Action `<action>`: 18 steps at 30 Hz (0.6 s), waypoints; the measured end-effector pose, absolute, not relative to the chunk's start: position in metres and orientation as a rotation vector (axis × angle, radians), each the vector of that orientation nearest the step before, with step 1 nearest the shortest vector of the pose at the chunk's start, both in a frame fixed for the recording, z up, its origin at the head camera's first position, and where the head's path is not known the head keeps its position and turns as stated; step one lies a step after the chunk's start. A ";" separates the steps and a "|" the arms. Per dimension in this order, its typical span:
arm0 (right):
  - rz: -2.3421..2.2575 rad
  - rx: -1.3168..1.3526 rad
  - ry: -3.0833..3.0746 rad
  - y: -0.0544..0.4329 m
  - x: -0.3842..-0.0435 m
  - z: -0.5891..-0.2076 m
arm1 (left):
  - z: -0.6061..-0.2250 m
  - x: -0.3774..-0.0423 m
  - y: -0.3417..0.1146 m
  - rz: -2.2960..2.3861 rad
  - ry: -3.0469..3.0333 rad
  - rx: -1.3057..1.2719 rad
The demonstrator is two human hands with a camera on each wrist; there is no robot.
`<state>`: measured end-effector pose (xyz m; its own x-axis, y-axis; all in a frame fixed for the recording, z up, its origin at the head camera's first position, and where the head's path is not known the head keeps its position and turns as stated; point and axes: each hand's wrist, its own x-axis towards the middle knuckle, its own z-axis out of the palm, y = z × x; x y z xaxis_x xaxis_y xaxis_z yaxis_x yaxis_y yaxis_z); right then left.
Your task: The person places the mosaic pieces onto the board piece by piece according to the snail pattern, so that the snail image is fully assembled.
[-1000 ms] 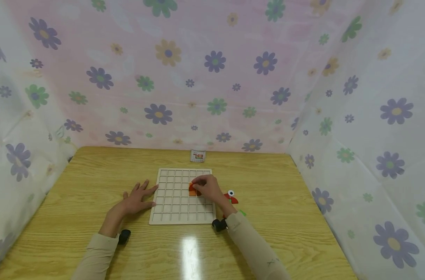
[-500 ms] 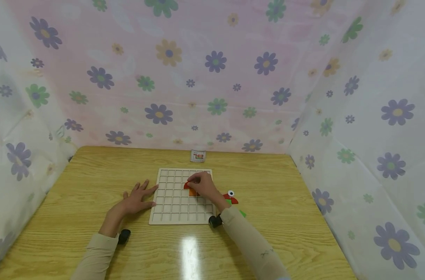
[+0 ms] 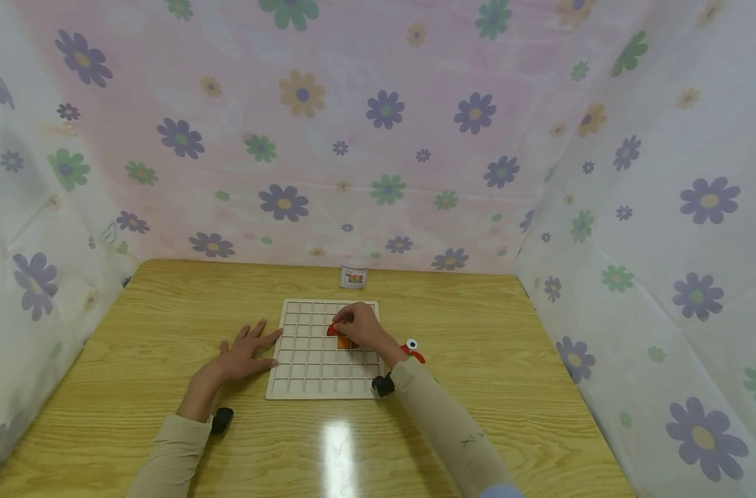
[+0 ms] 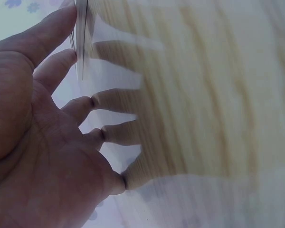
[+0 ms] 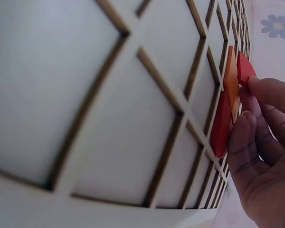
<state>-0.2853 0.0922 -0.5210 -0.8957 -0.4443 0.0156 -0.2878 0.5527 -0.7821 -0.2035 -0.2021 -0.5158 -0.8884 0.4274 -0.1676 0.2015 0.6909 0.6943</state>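
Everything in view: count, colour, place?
Table: 1, yellowish, under board
Grid board: 1, pale, on table
Card: 1, multicoloured, beyond board
Orange piece: 1, orange, on board
Red pieces: 3+, red, held, on board, board's right
Eye piece: 1, white/black, board's right
Green piece: 1+, green, board's right, mostly hidden
Flowered sheets: uncounted, pink/white, around table
Wrist cameras: 2, black, wrists
Sleeves: 2, beige, forearms
Left hand: 1, board's edge
Right hand: 1, over board

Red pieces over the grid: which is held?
The red piece upper left of the orange piece in the head view, pinched by the right hand; the other red piece is unpinched.
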 end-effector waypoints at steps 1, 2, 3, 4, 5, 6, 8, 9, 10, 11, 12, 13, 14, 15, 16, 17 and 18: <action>-1.242 -0.612 2.607 0.092 -0.286 -0.521 | -0.516 -0.204 -0.202 1.007 2.586 0.496; -1.222 -0.599 2.613 0.091 -0.286 -0.521 | -0.516 -0.204 -0.202 1.009 2.586 0.495; -1.206 -0.592 2.618 0.090 -0.286 -0.520 | -0.516 -0.204 -0.202 1.007 2.587 0.496; -1.190 -0.582 2.622 0.090 -0.287 -0.520 | -0.516 -0.204 -0.202 1.006 2.587 0.496; -1.180 -0.579 2.624 0.090 -0.287 -0.520 | -0.516 -0.204 -0.202 1.003 2.587 0.495; -1.168 -0.576 2.627 0.089 -0.287 -0.519 | -0.516 -0.204 -0.203 1.001 2.588 0.494; -1.146 -0.568 2.629 0.088 -0.287 -0.519 | -0.517 -0.204 -0.203 0.992 2.591 0.493; -1.139 -0.567 2.630 0.088 -0.287 -0.519 | -0.517 -0.205 -0.203 0.988 2.593 0.494; -1.132 -0.564 2.632 0.087 -0.287 -0.519 | -0.517 -0.205 -0.204 0.986 2.593 0.494; -1.129 -0.563 2.634 0.087 -0.287 -0.519 | -0.518 -0.205 -0.204 0.985 2.594 0.494; -1.123 -0.559 2.637 0.087 -0.287 -0.519 | -0.518 -0.205 -0.204 0.986 2.595 0.493; -1.124 -0.555 2.638 0.086 -0.286 -0.519 | -0.518 -0.205 -0.204 0.988 2.595 0.496; -1.126 -0.549 2.640 0.086 -0.286 -0.519 | -0.518 -0.205 -0.204 0.993 2.594 0.498; -1.130 -0.542 2.640 0.085 -0.286 -0.519 | -0.518 -0.205 -0.204 0.997 2.592 0.500; -1.131 -0.536 2.642 0.085 -0.286 -0.520 | -0.518 -0.205 -0.204 1.002 2.590 0.502; -1.136 -0.528 2.641 0.085 -0.285 -0.520 | -0.518 -0.205 -0.204 1.004 2.590 0.502; -1.142 -0.524 2.641 0.084 -0.285 -0.520 | -0.518 -0.205 -0.204 1.004 2.592 0.504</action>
<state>-0.2848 0.0843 -0.5197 -0.9133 -0.4035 -0.0559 -0.2356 0.6351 -0.7356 -0.2053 -0.2041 -0.5177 -0.8881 0.4299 -0.1626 0.2082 0.6917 0.6915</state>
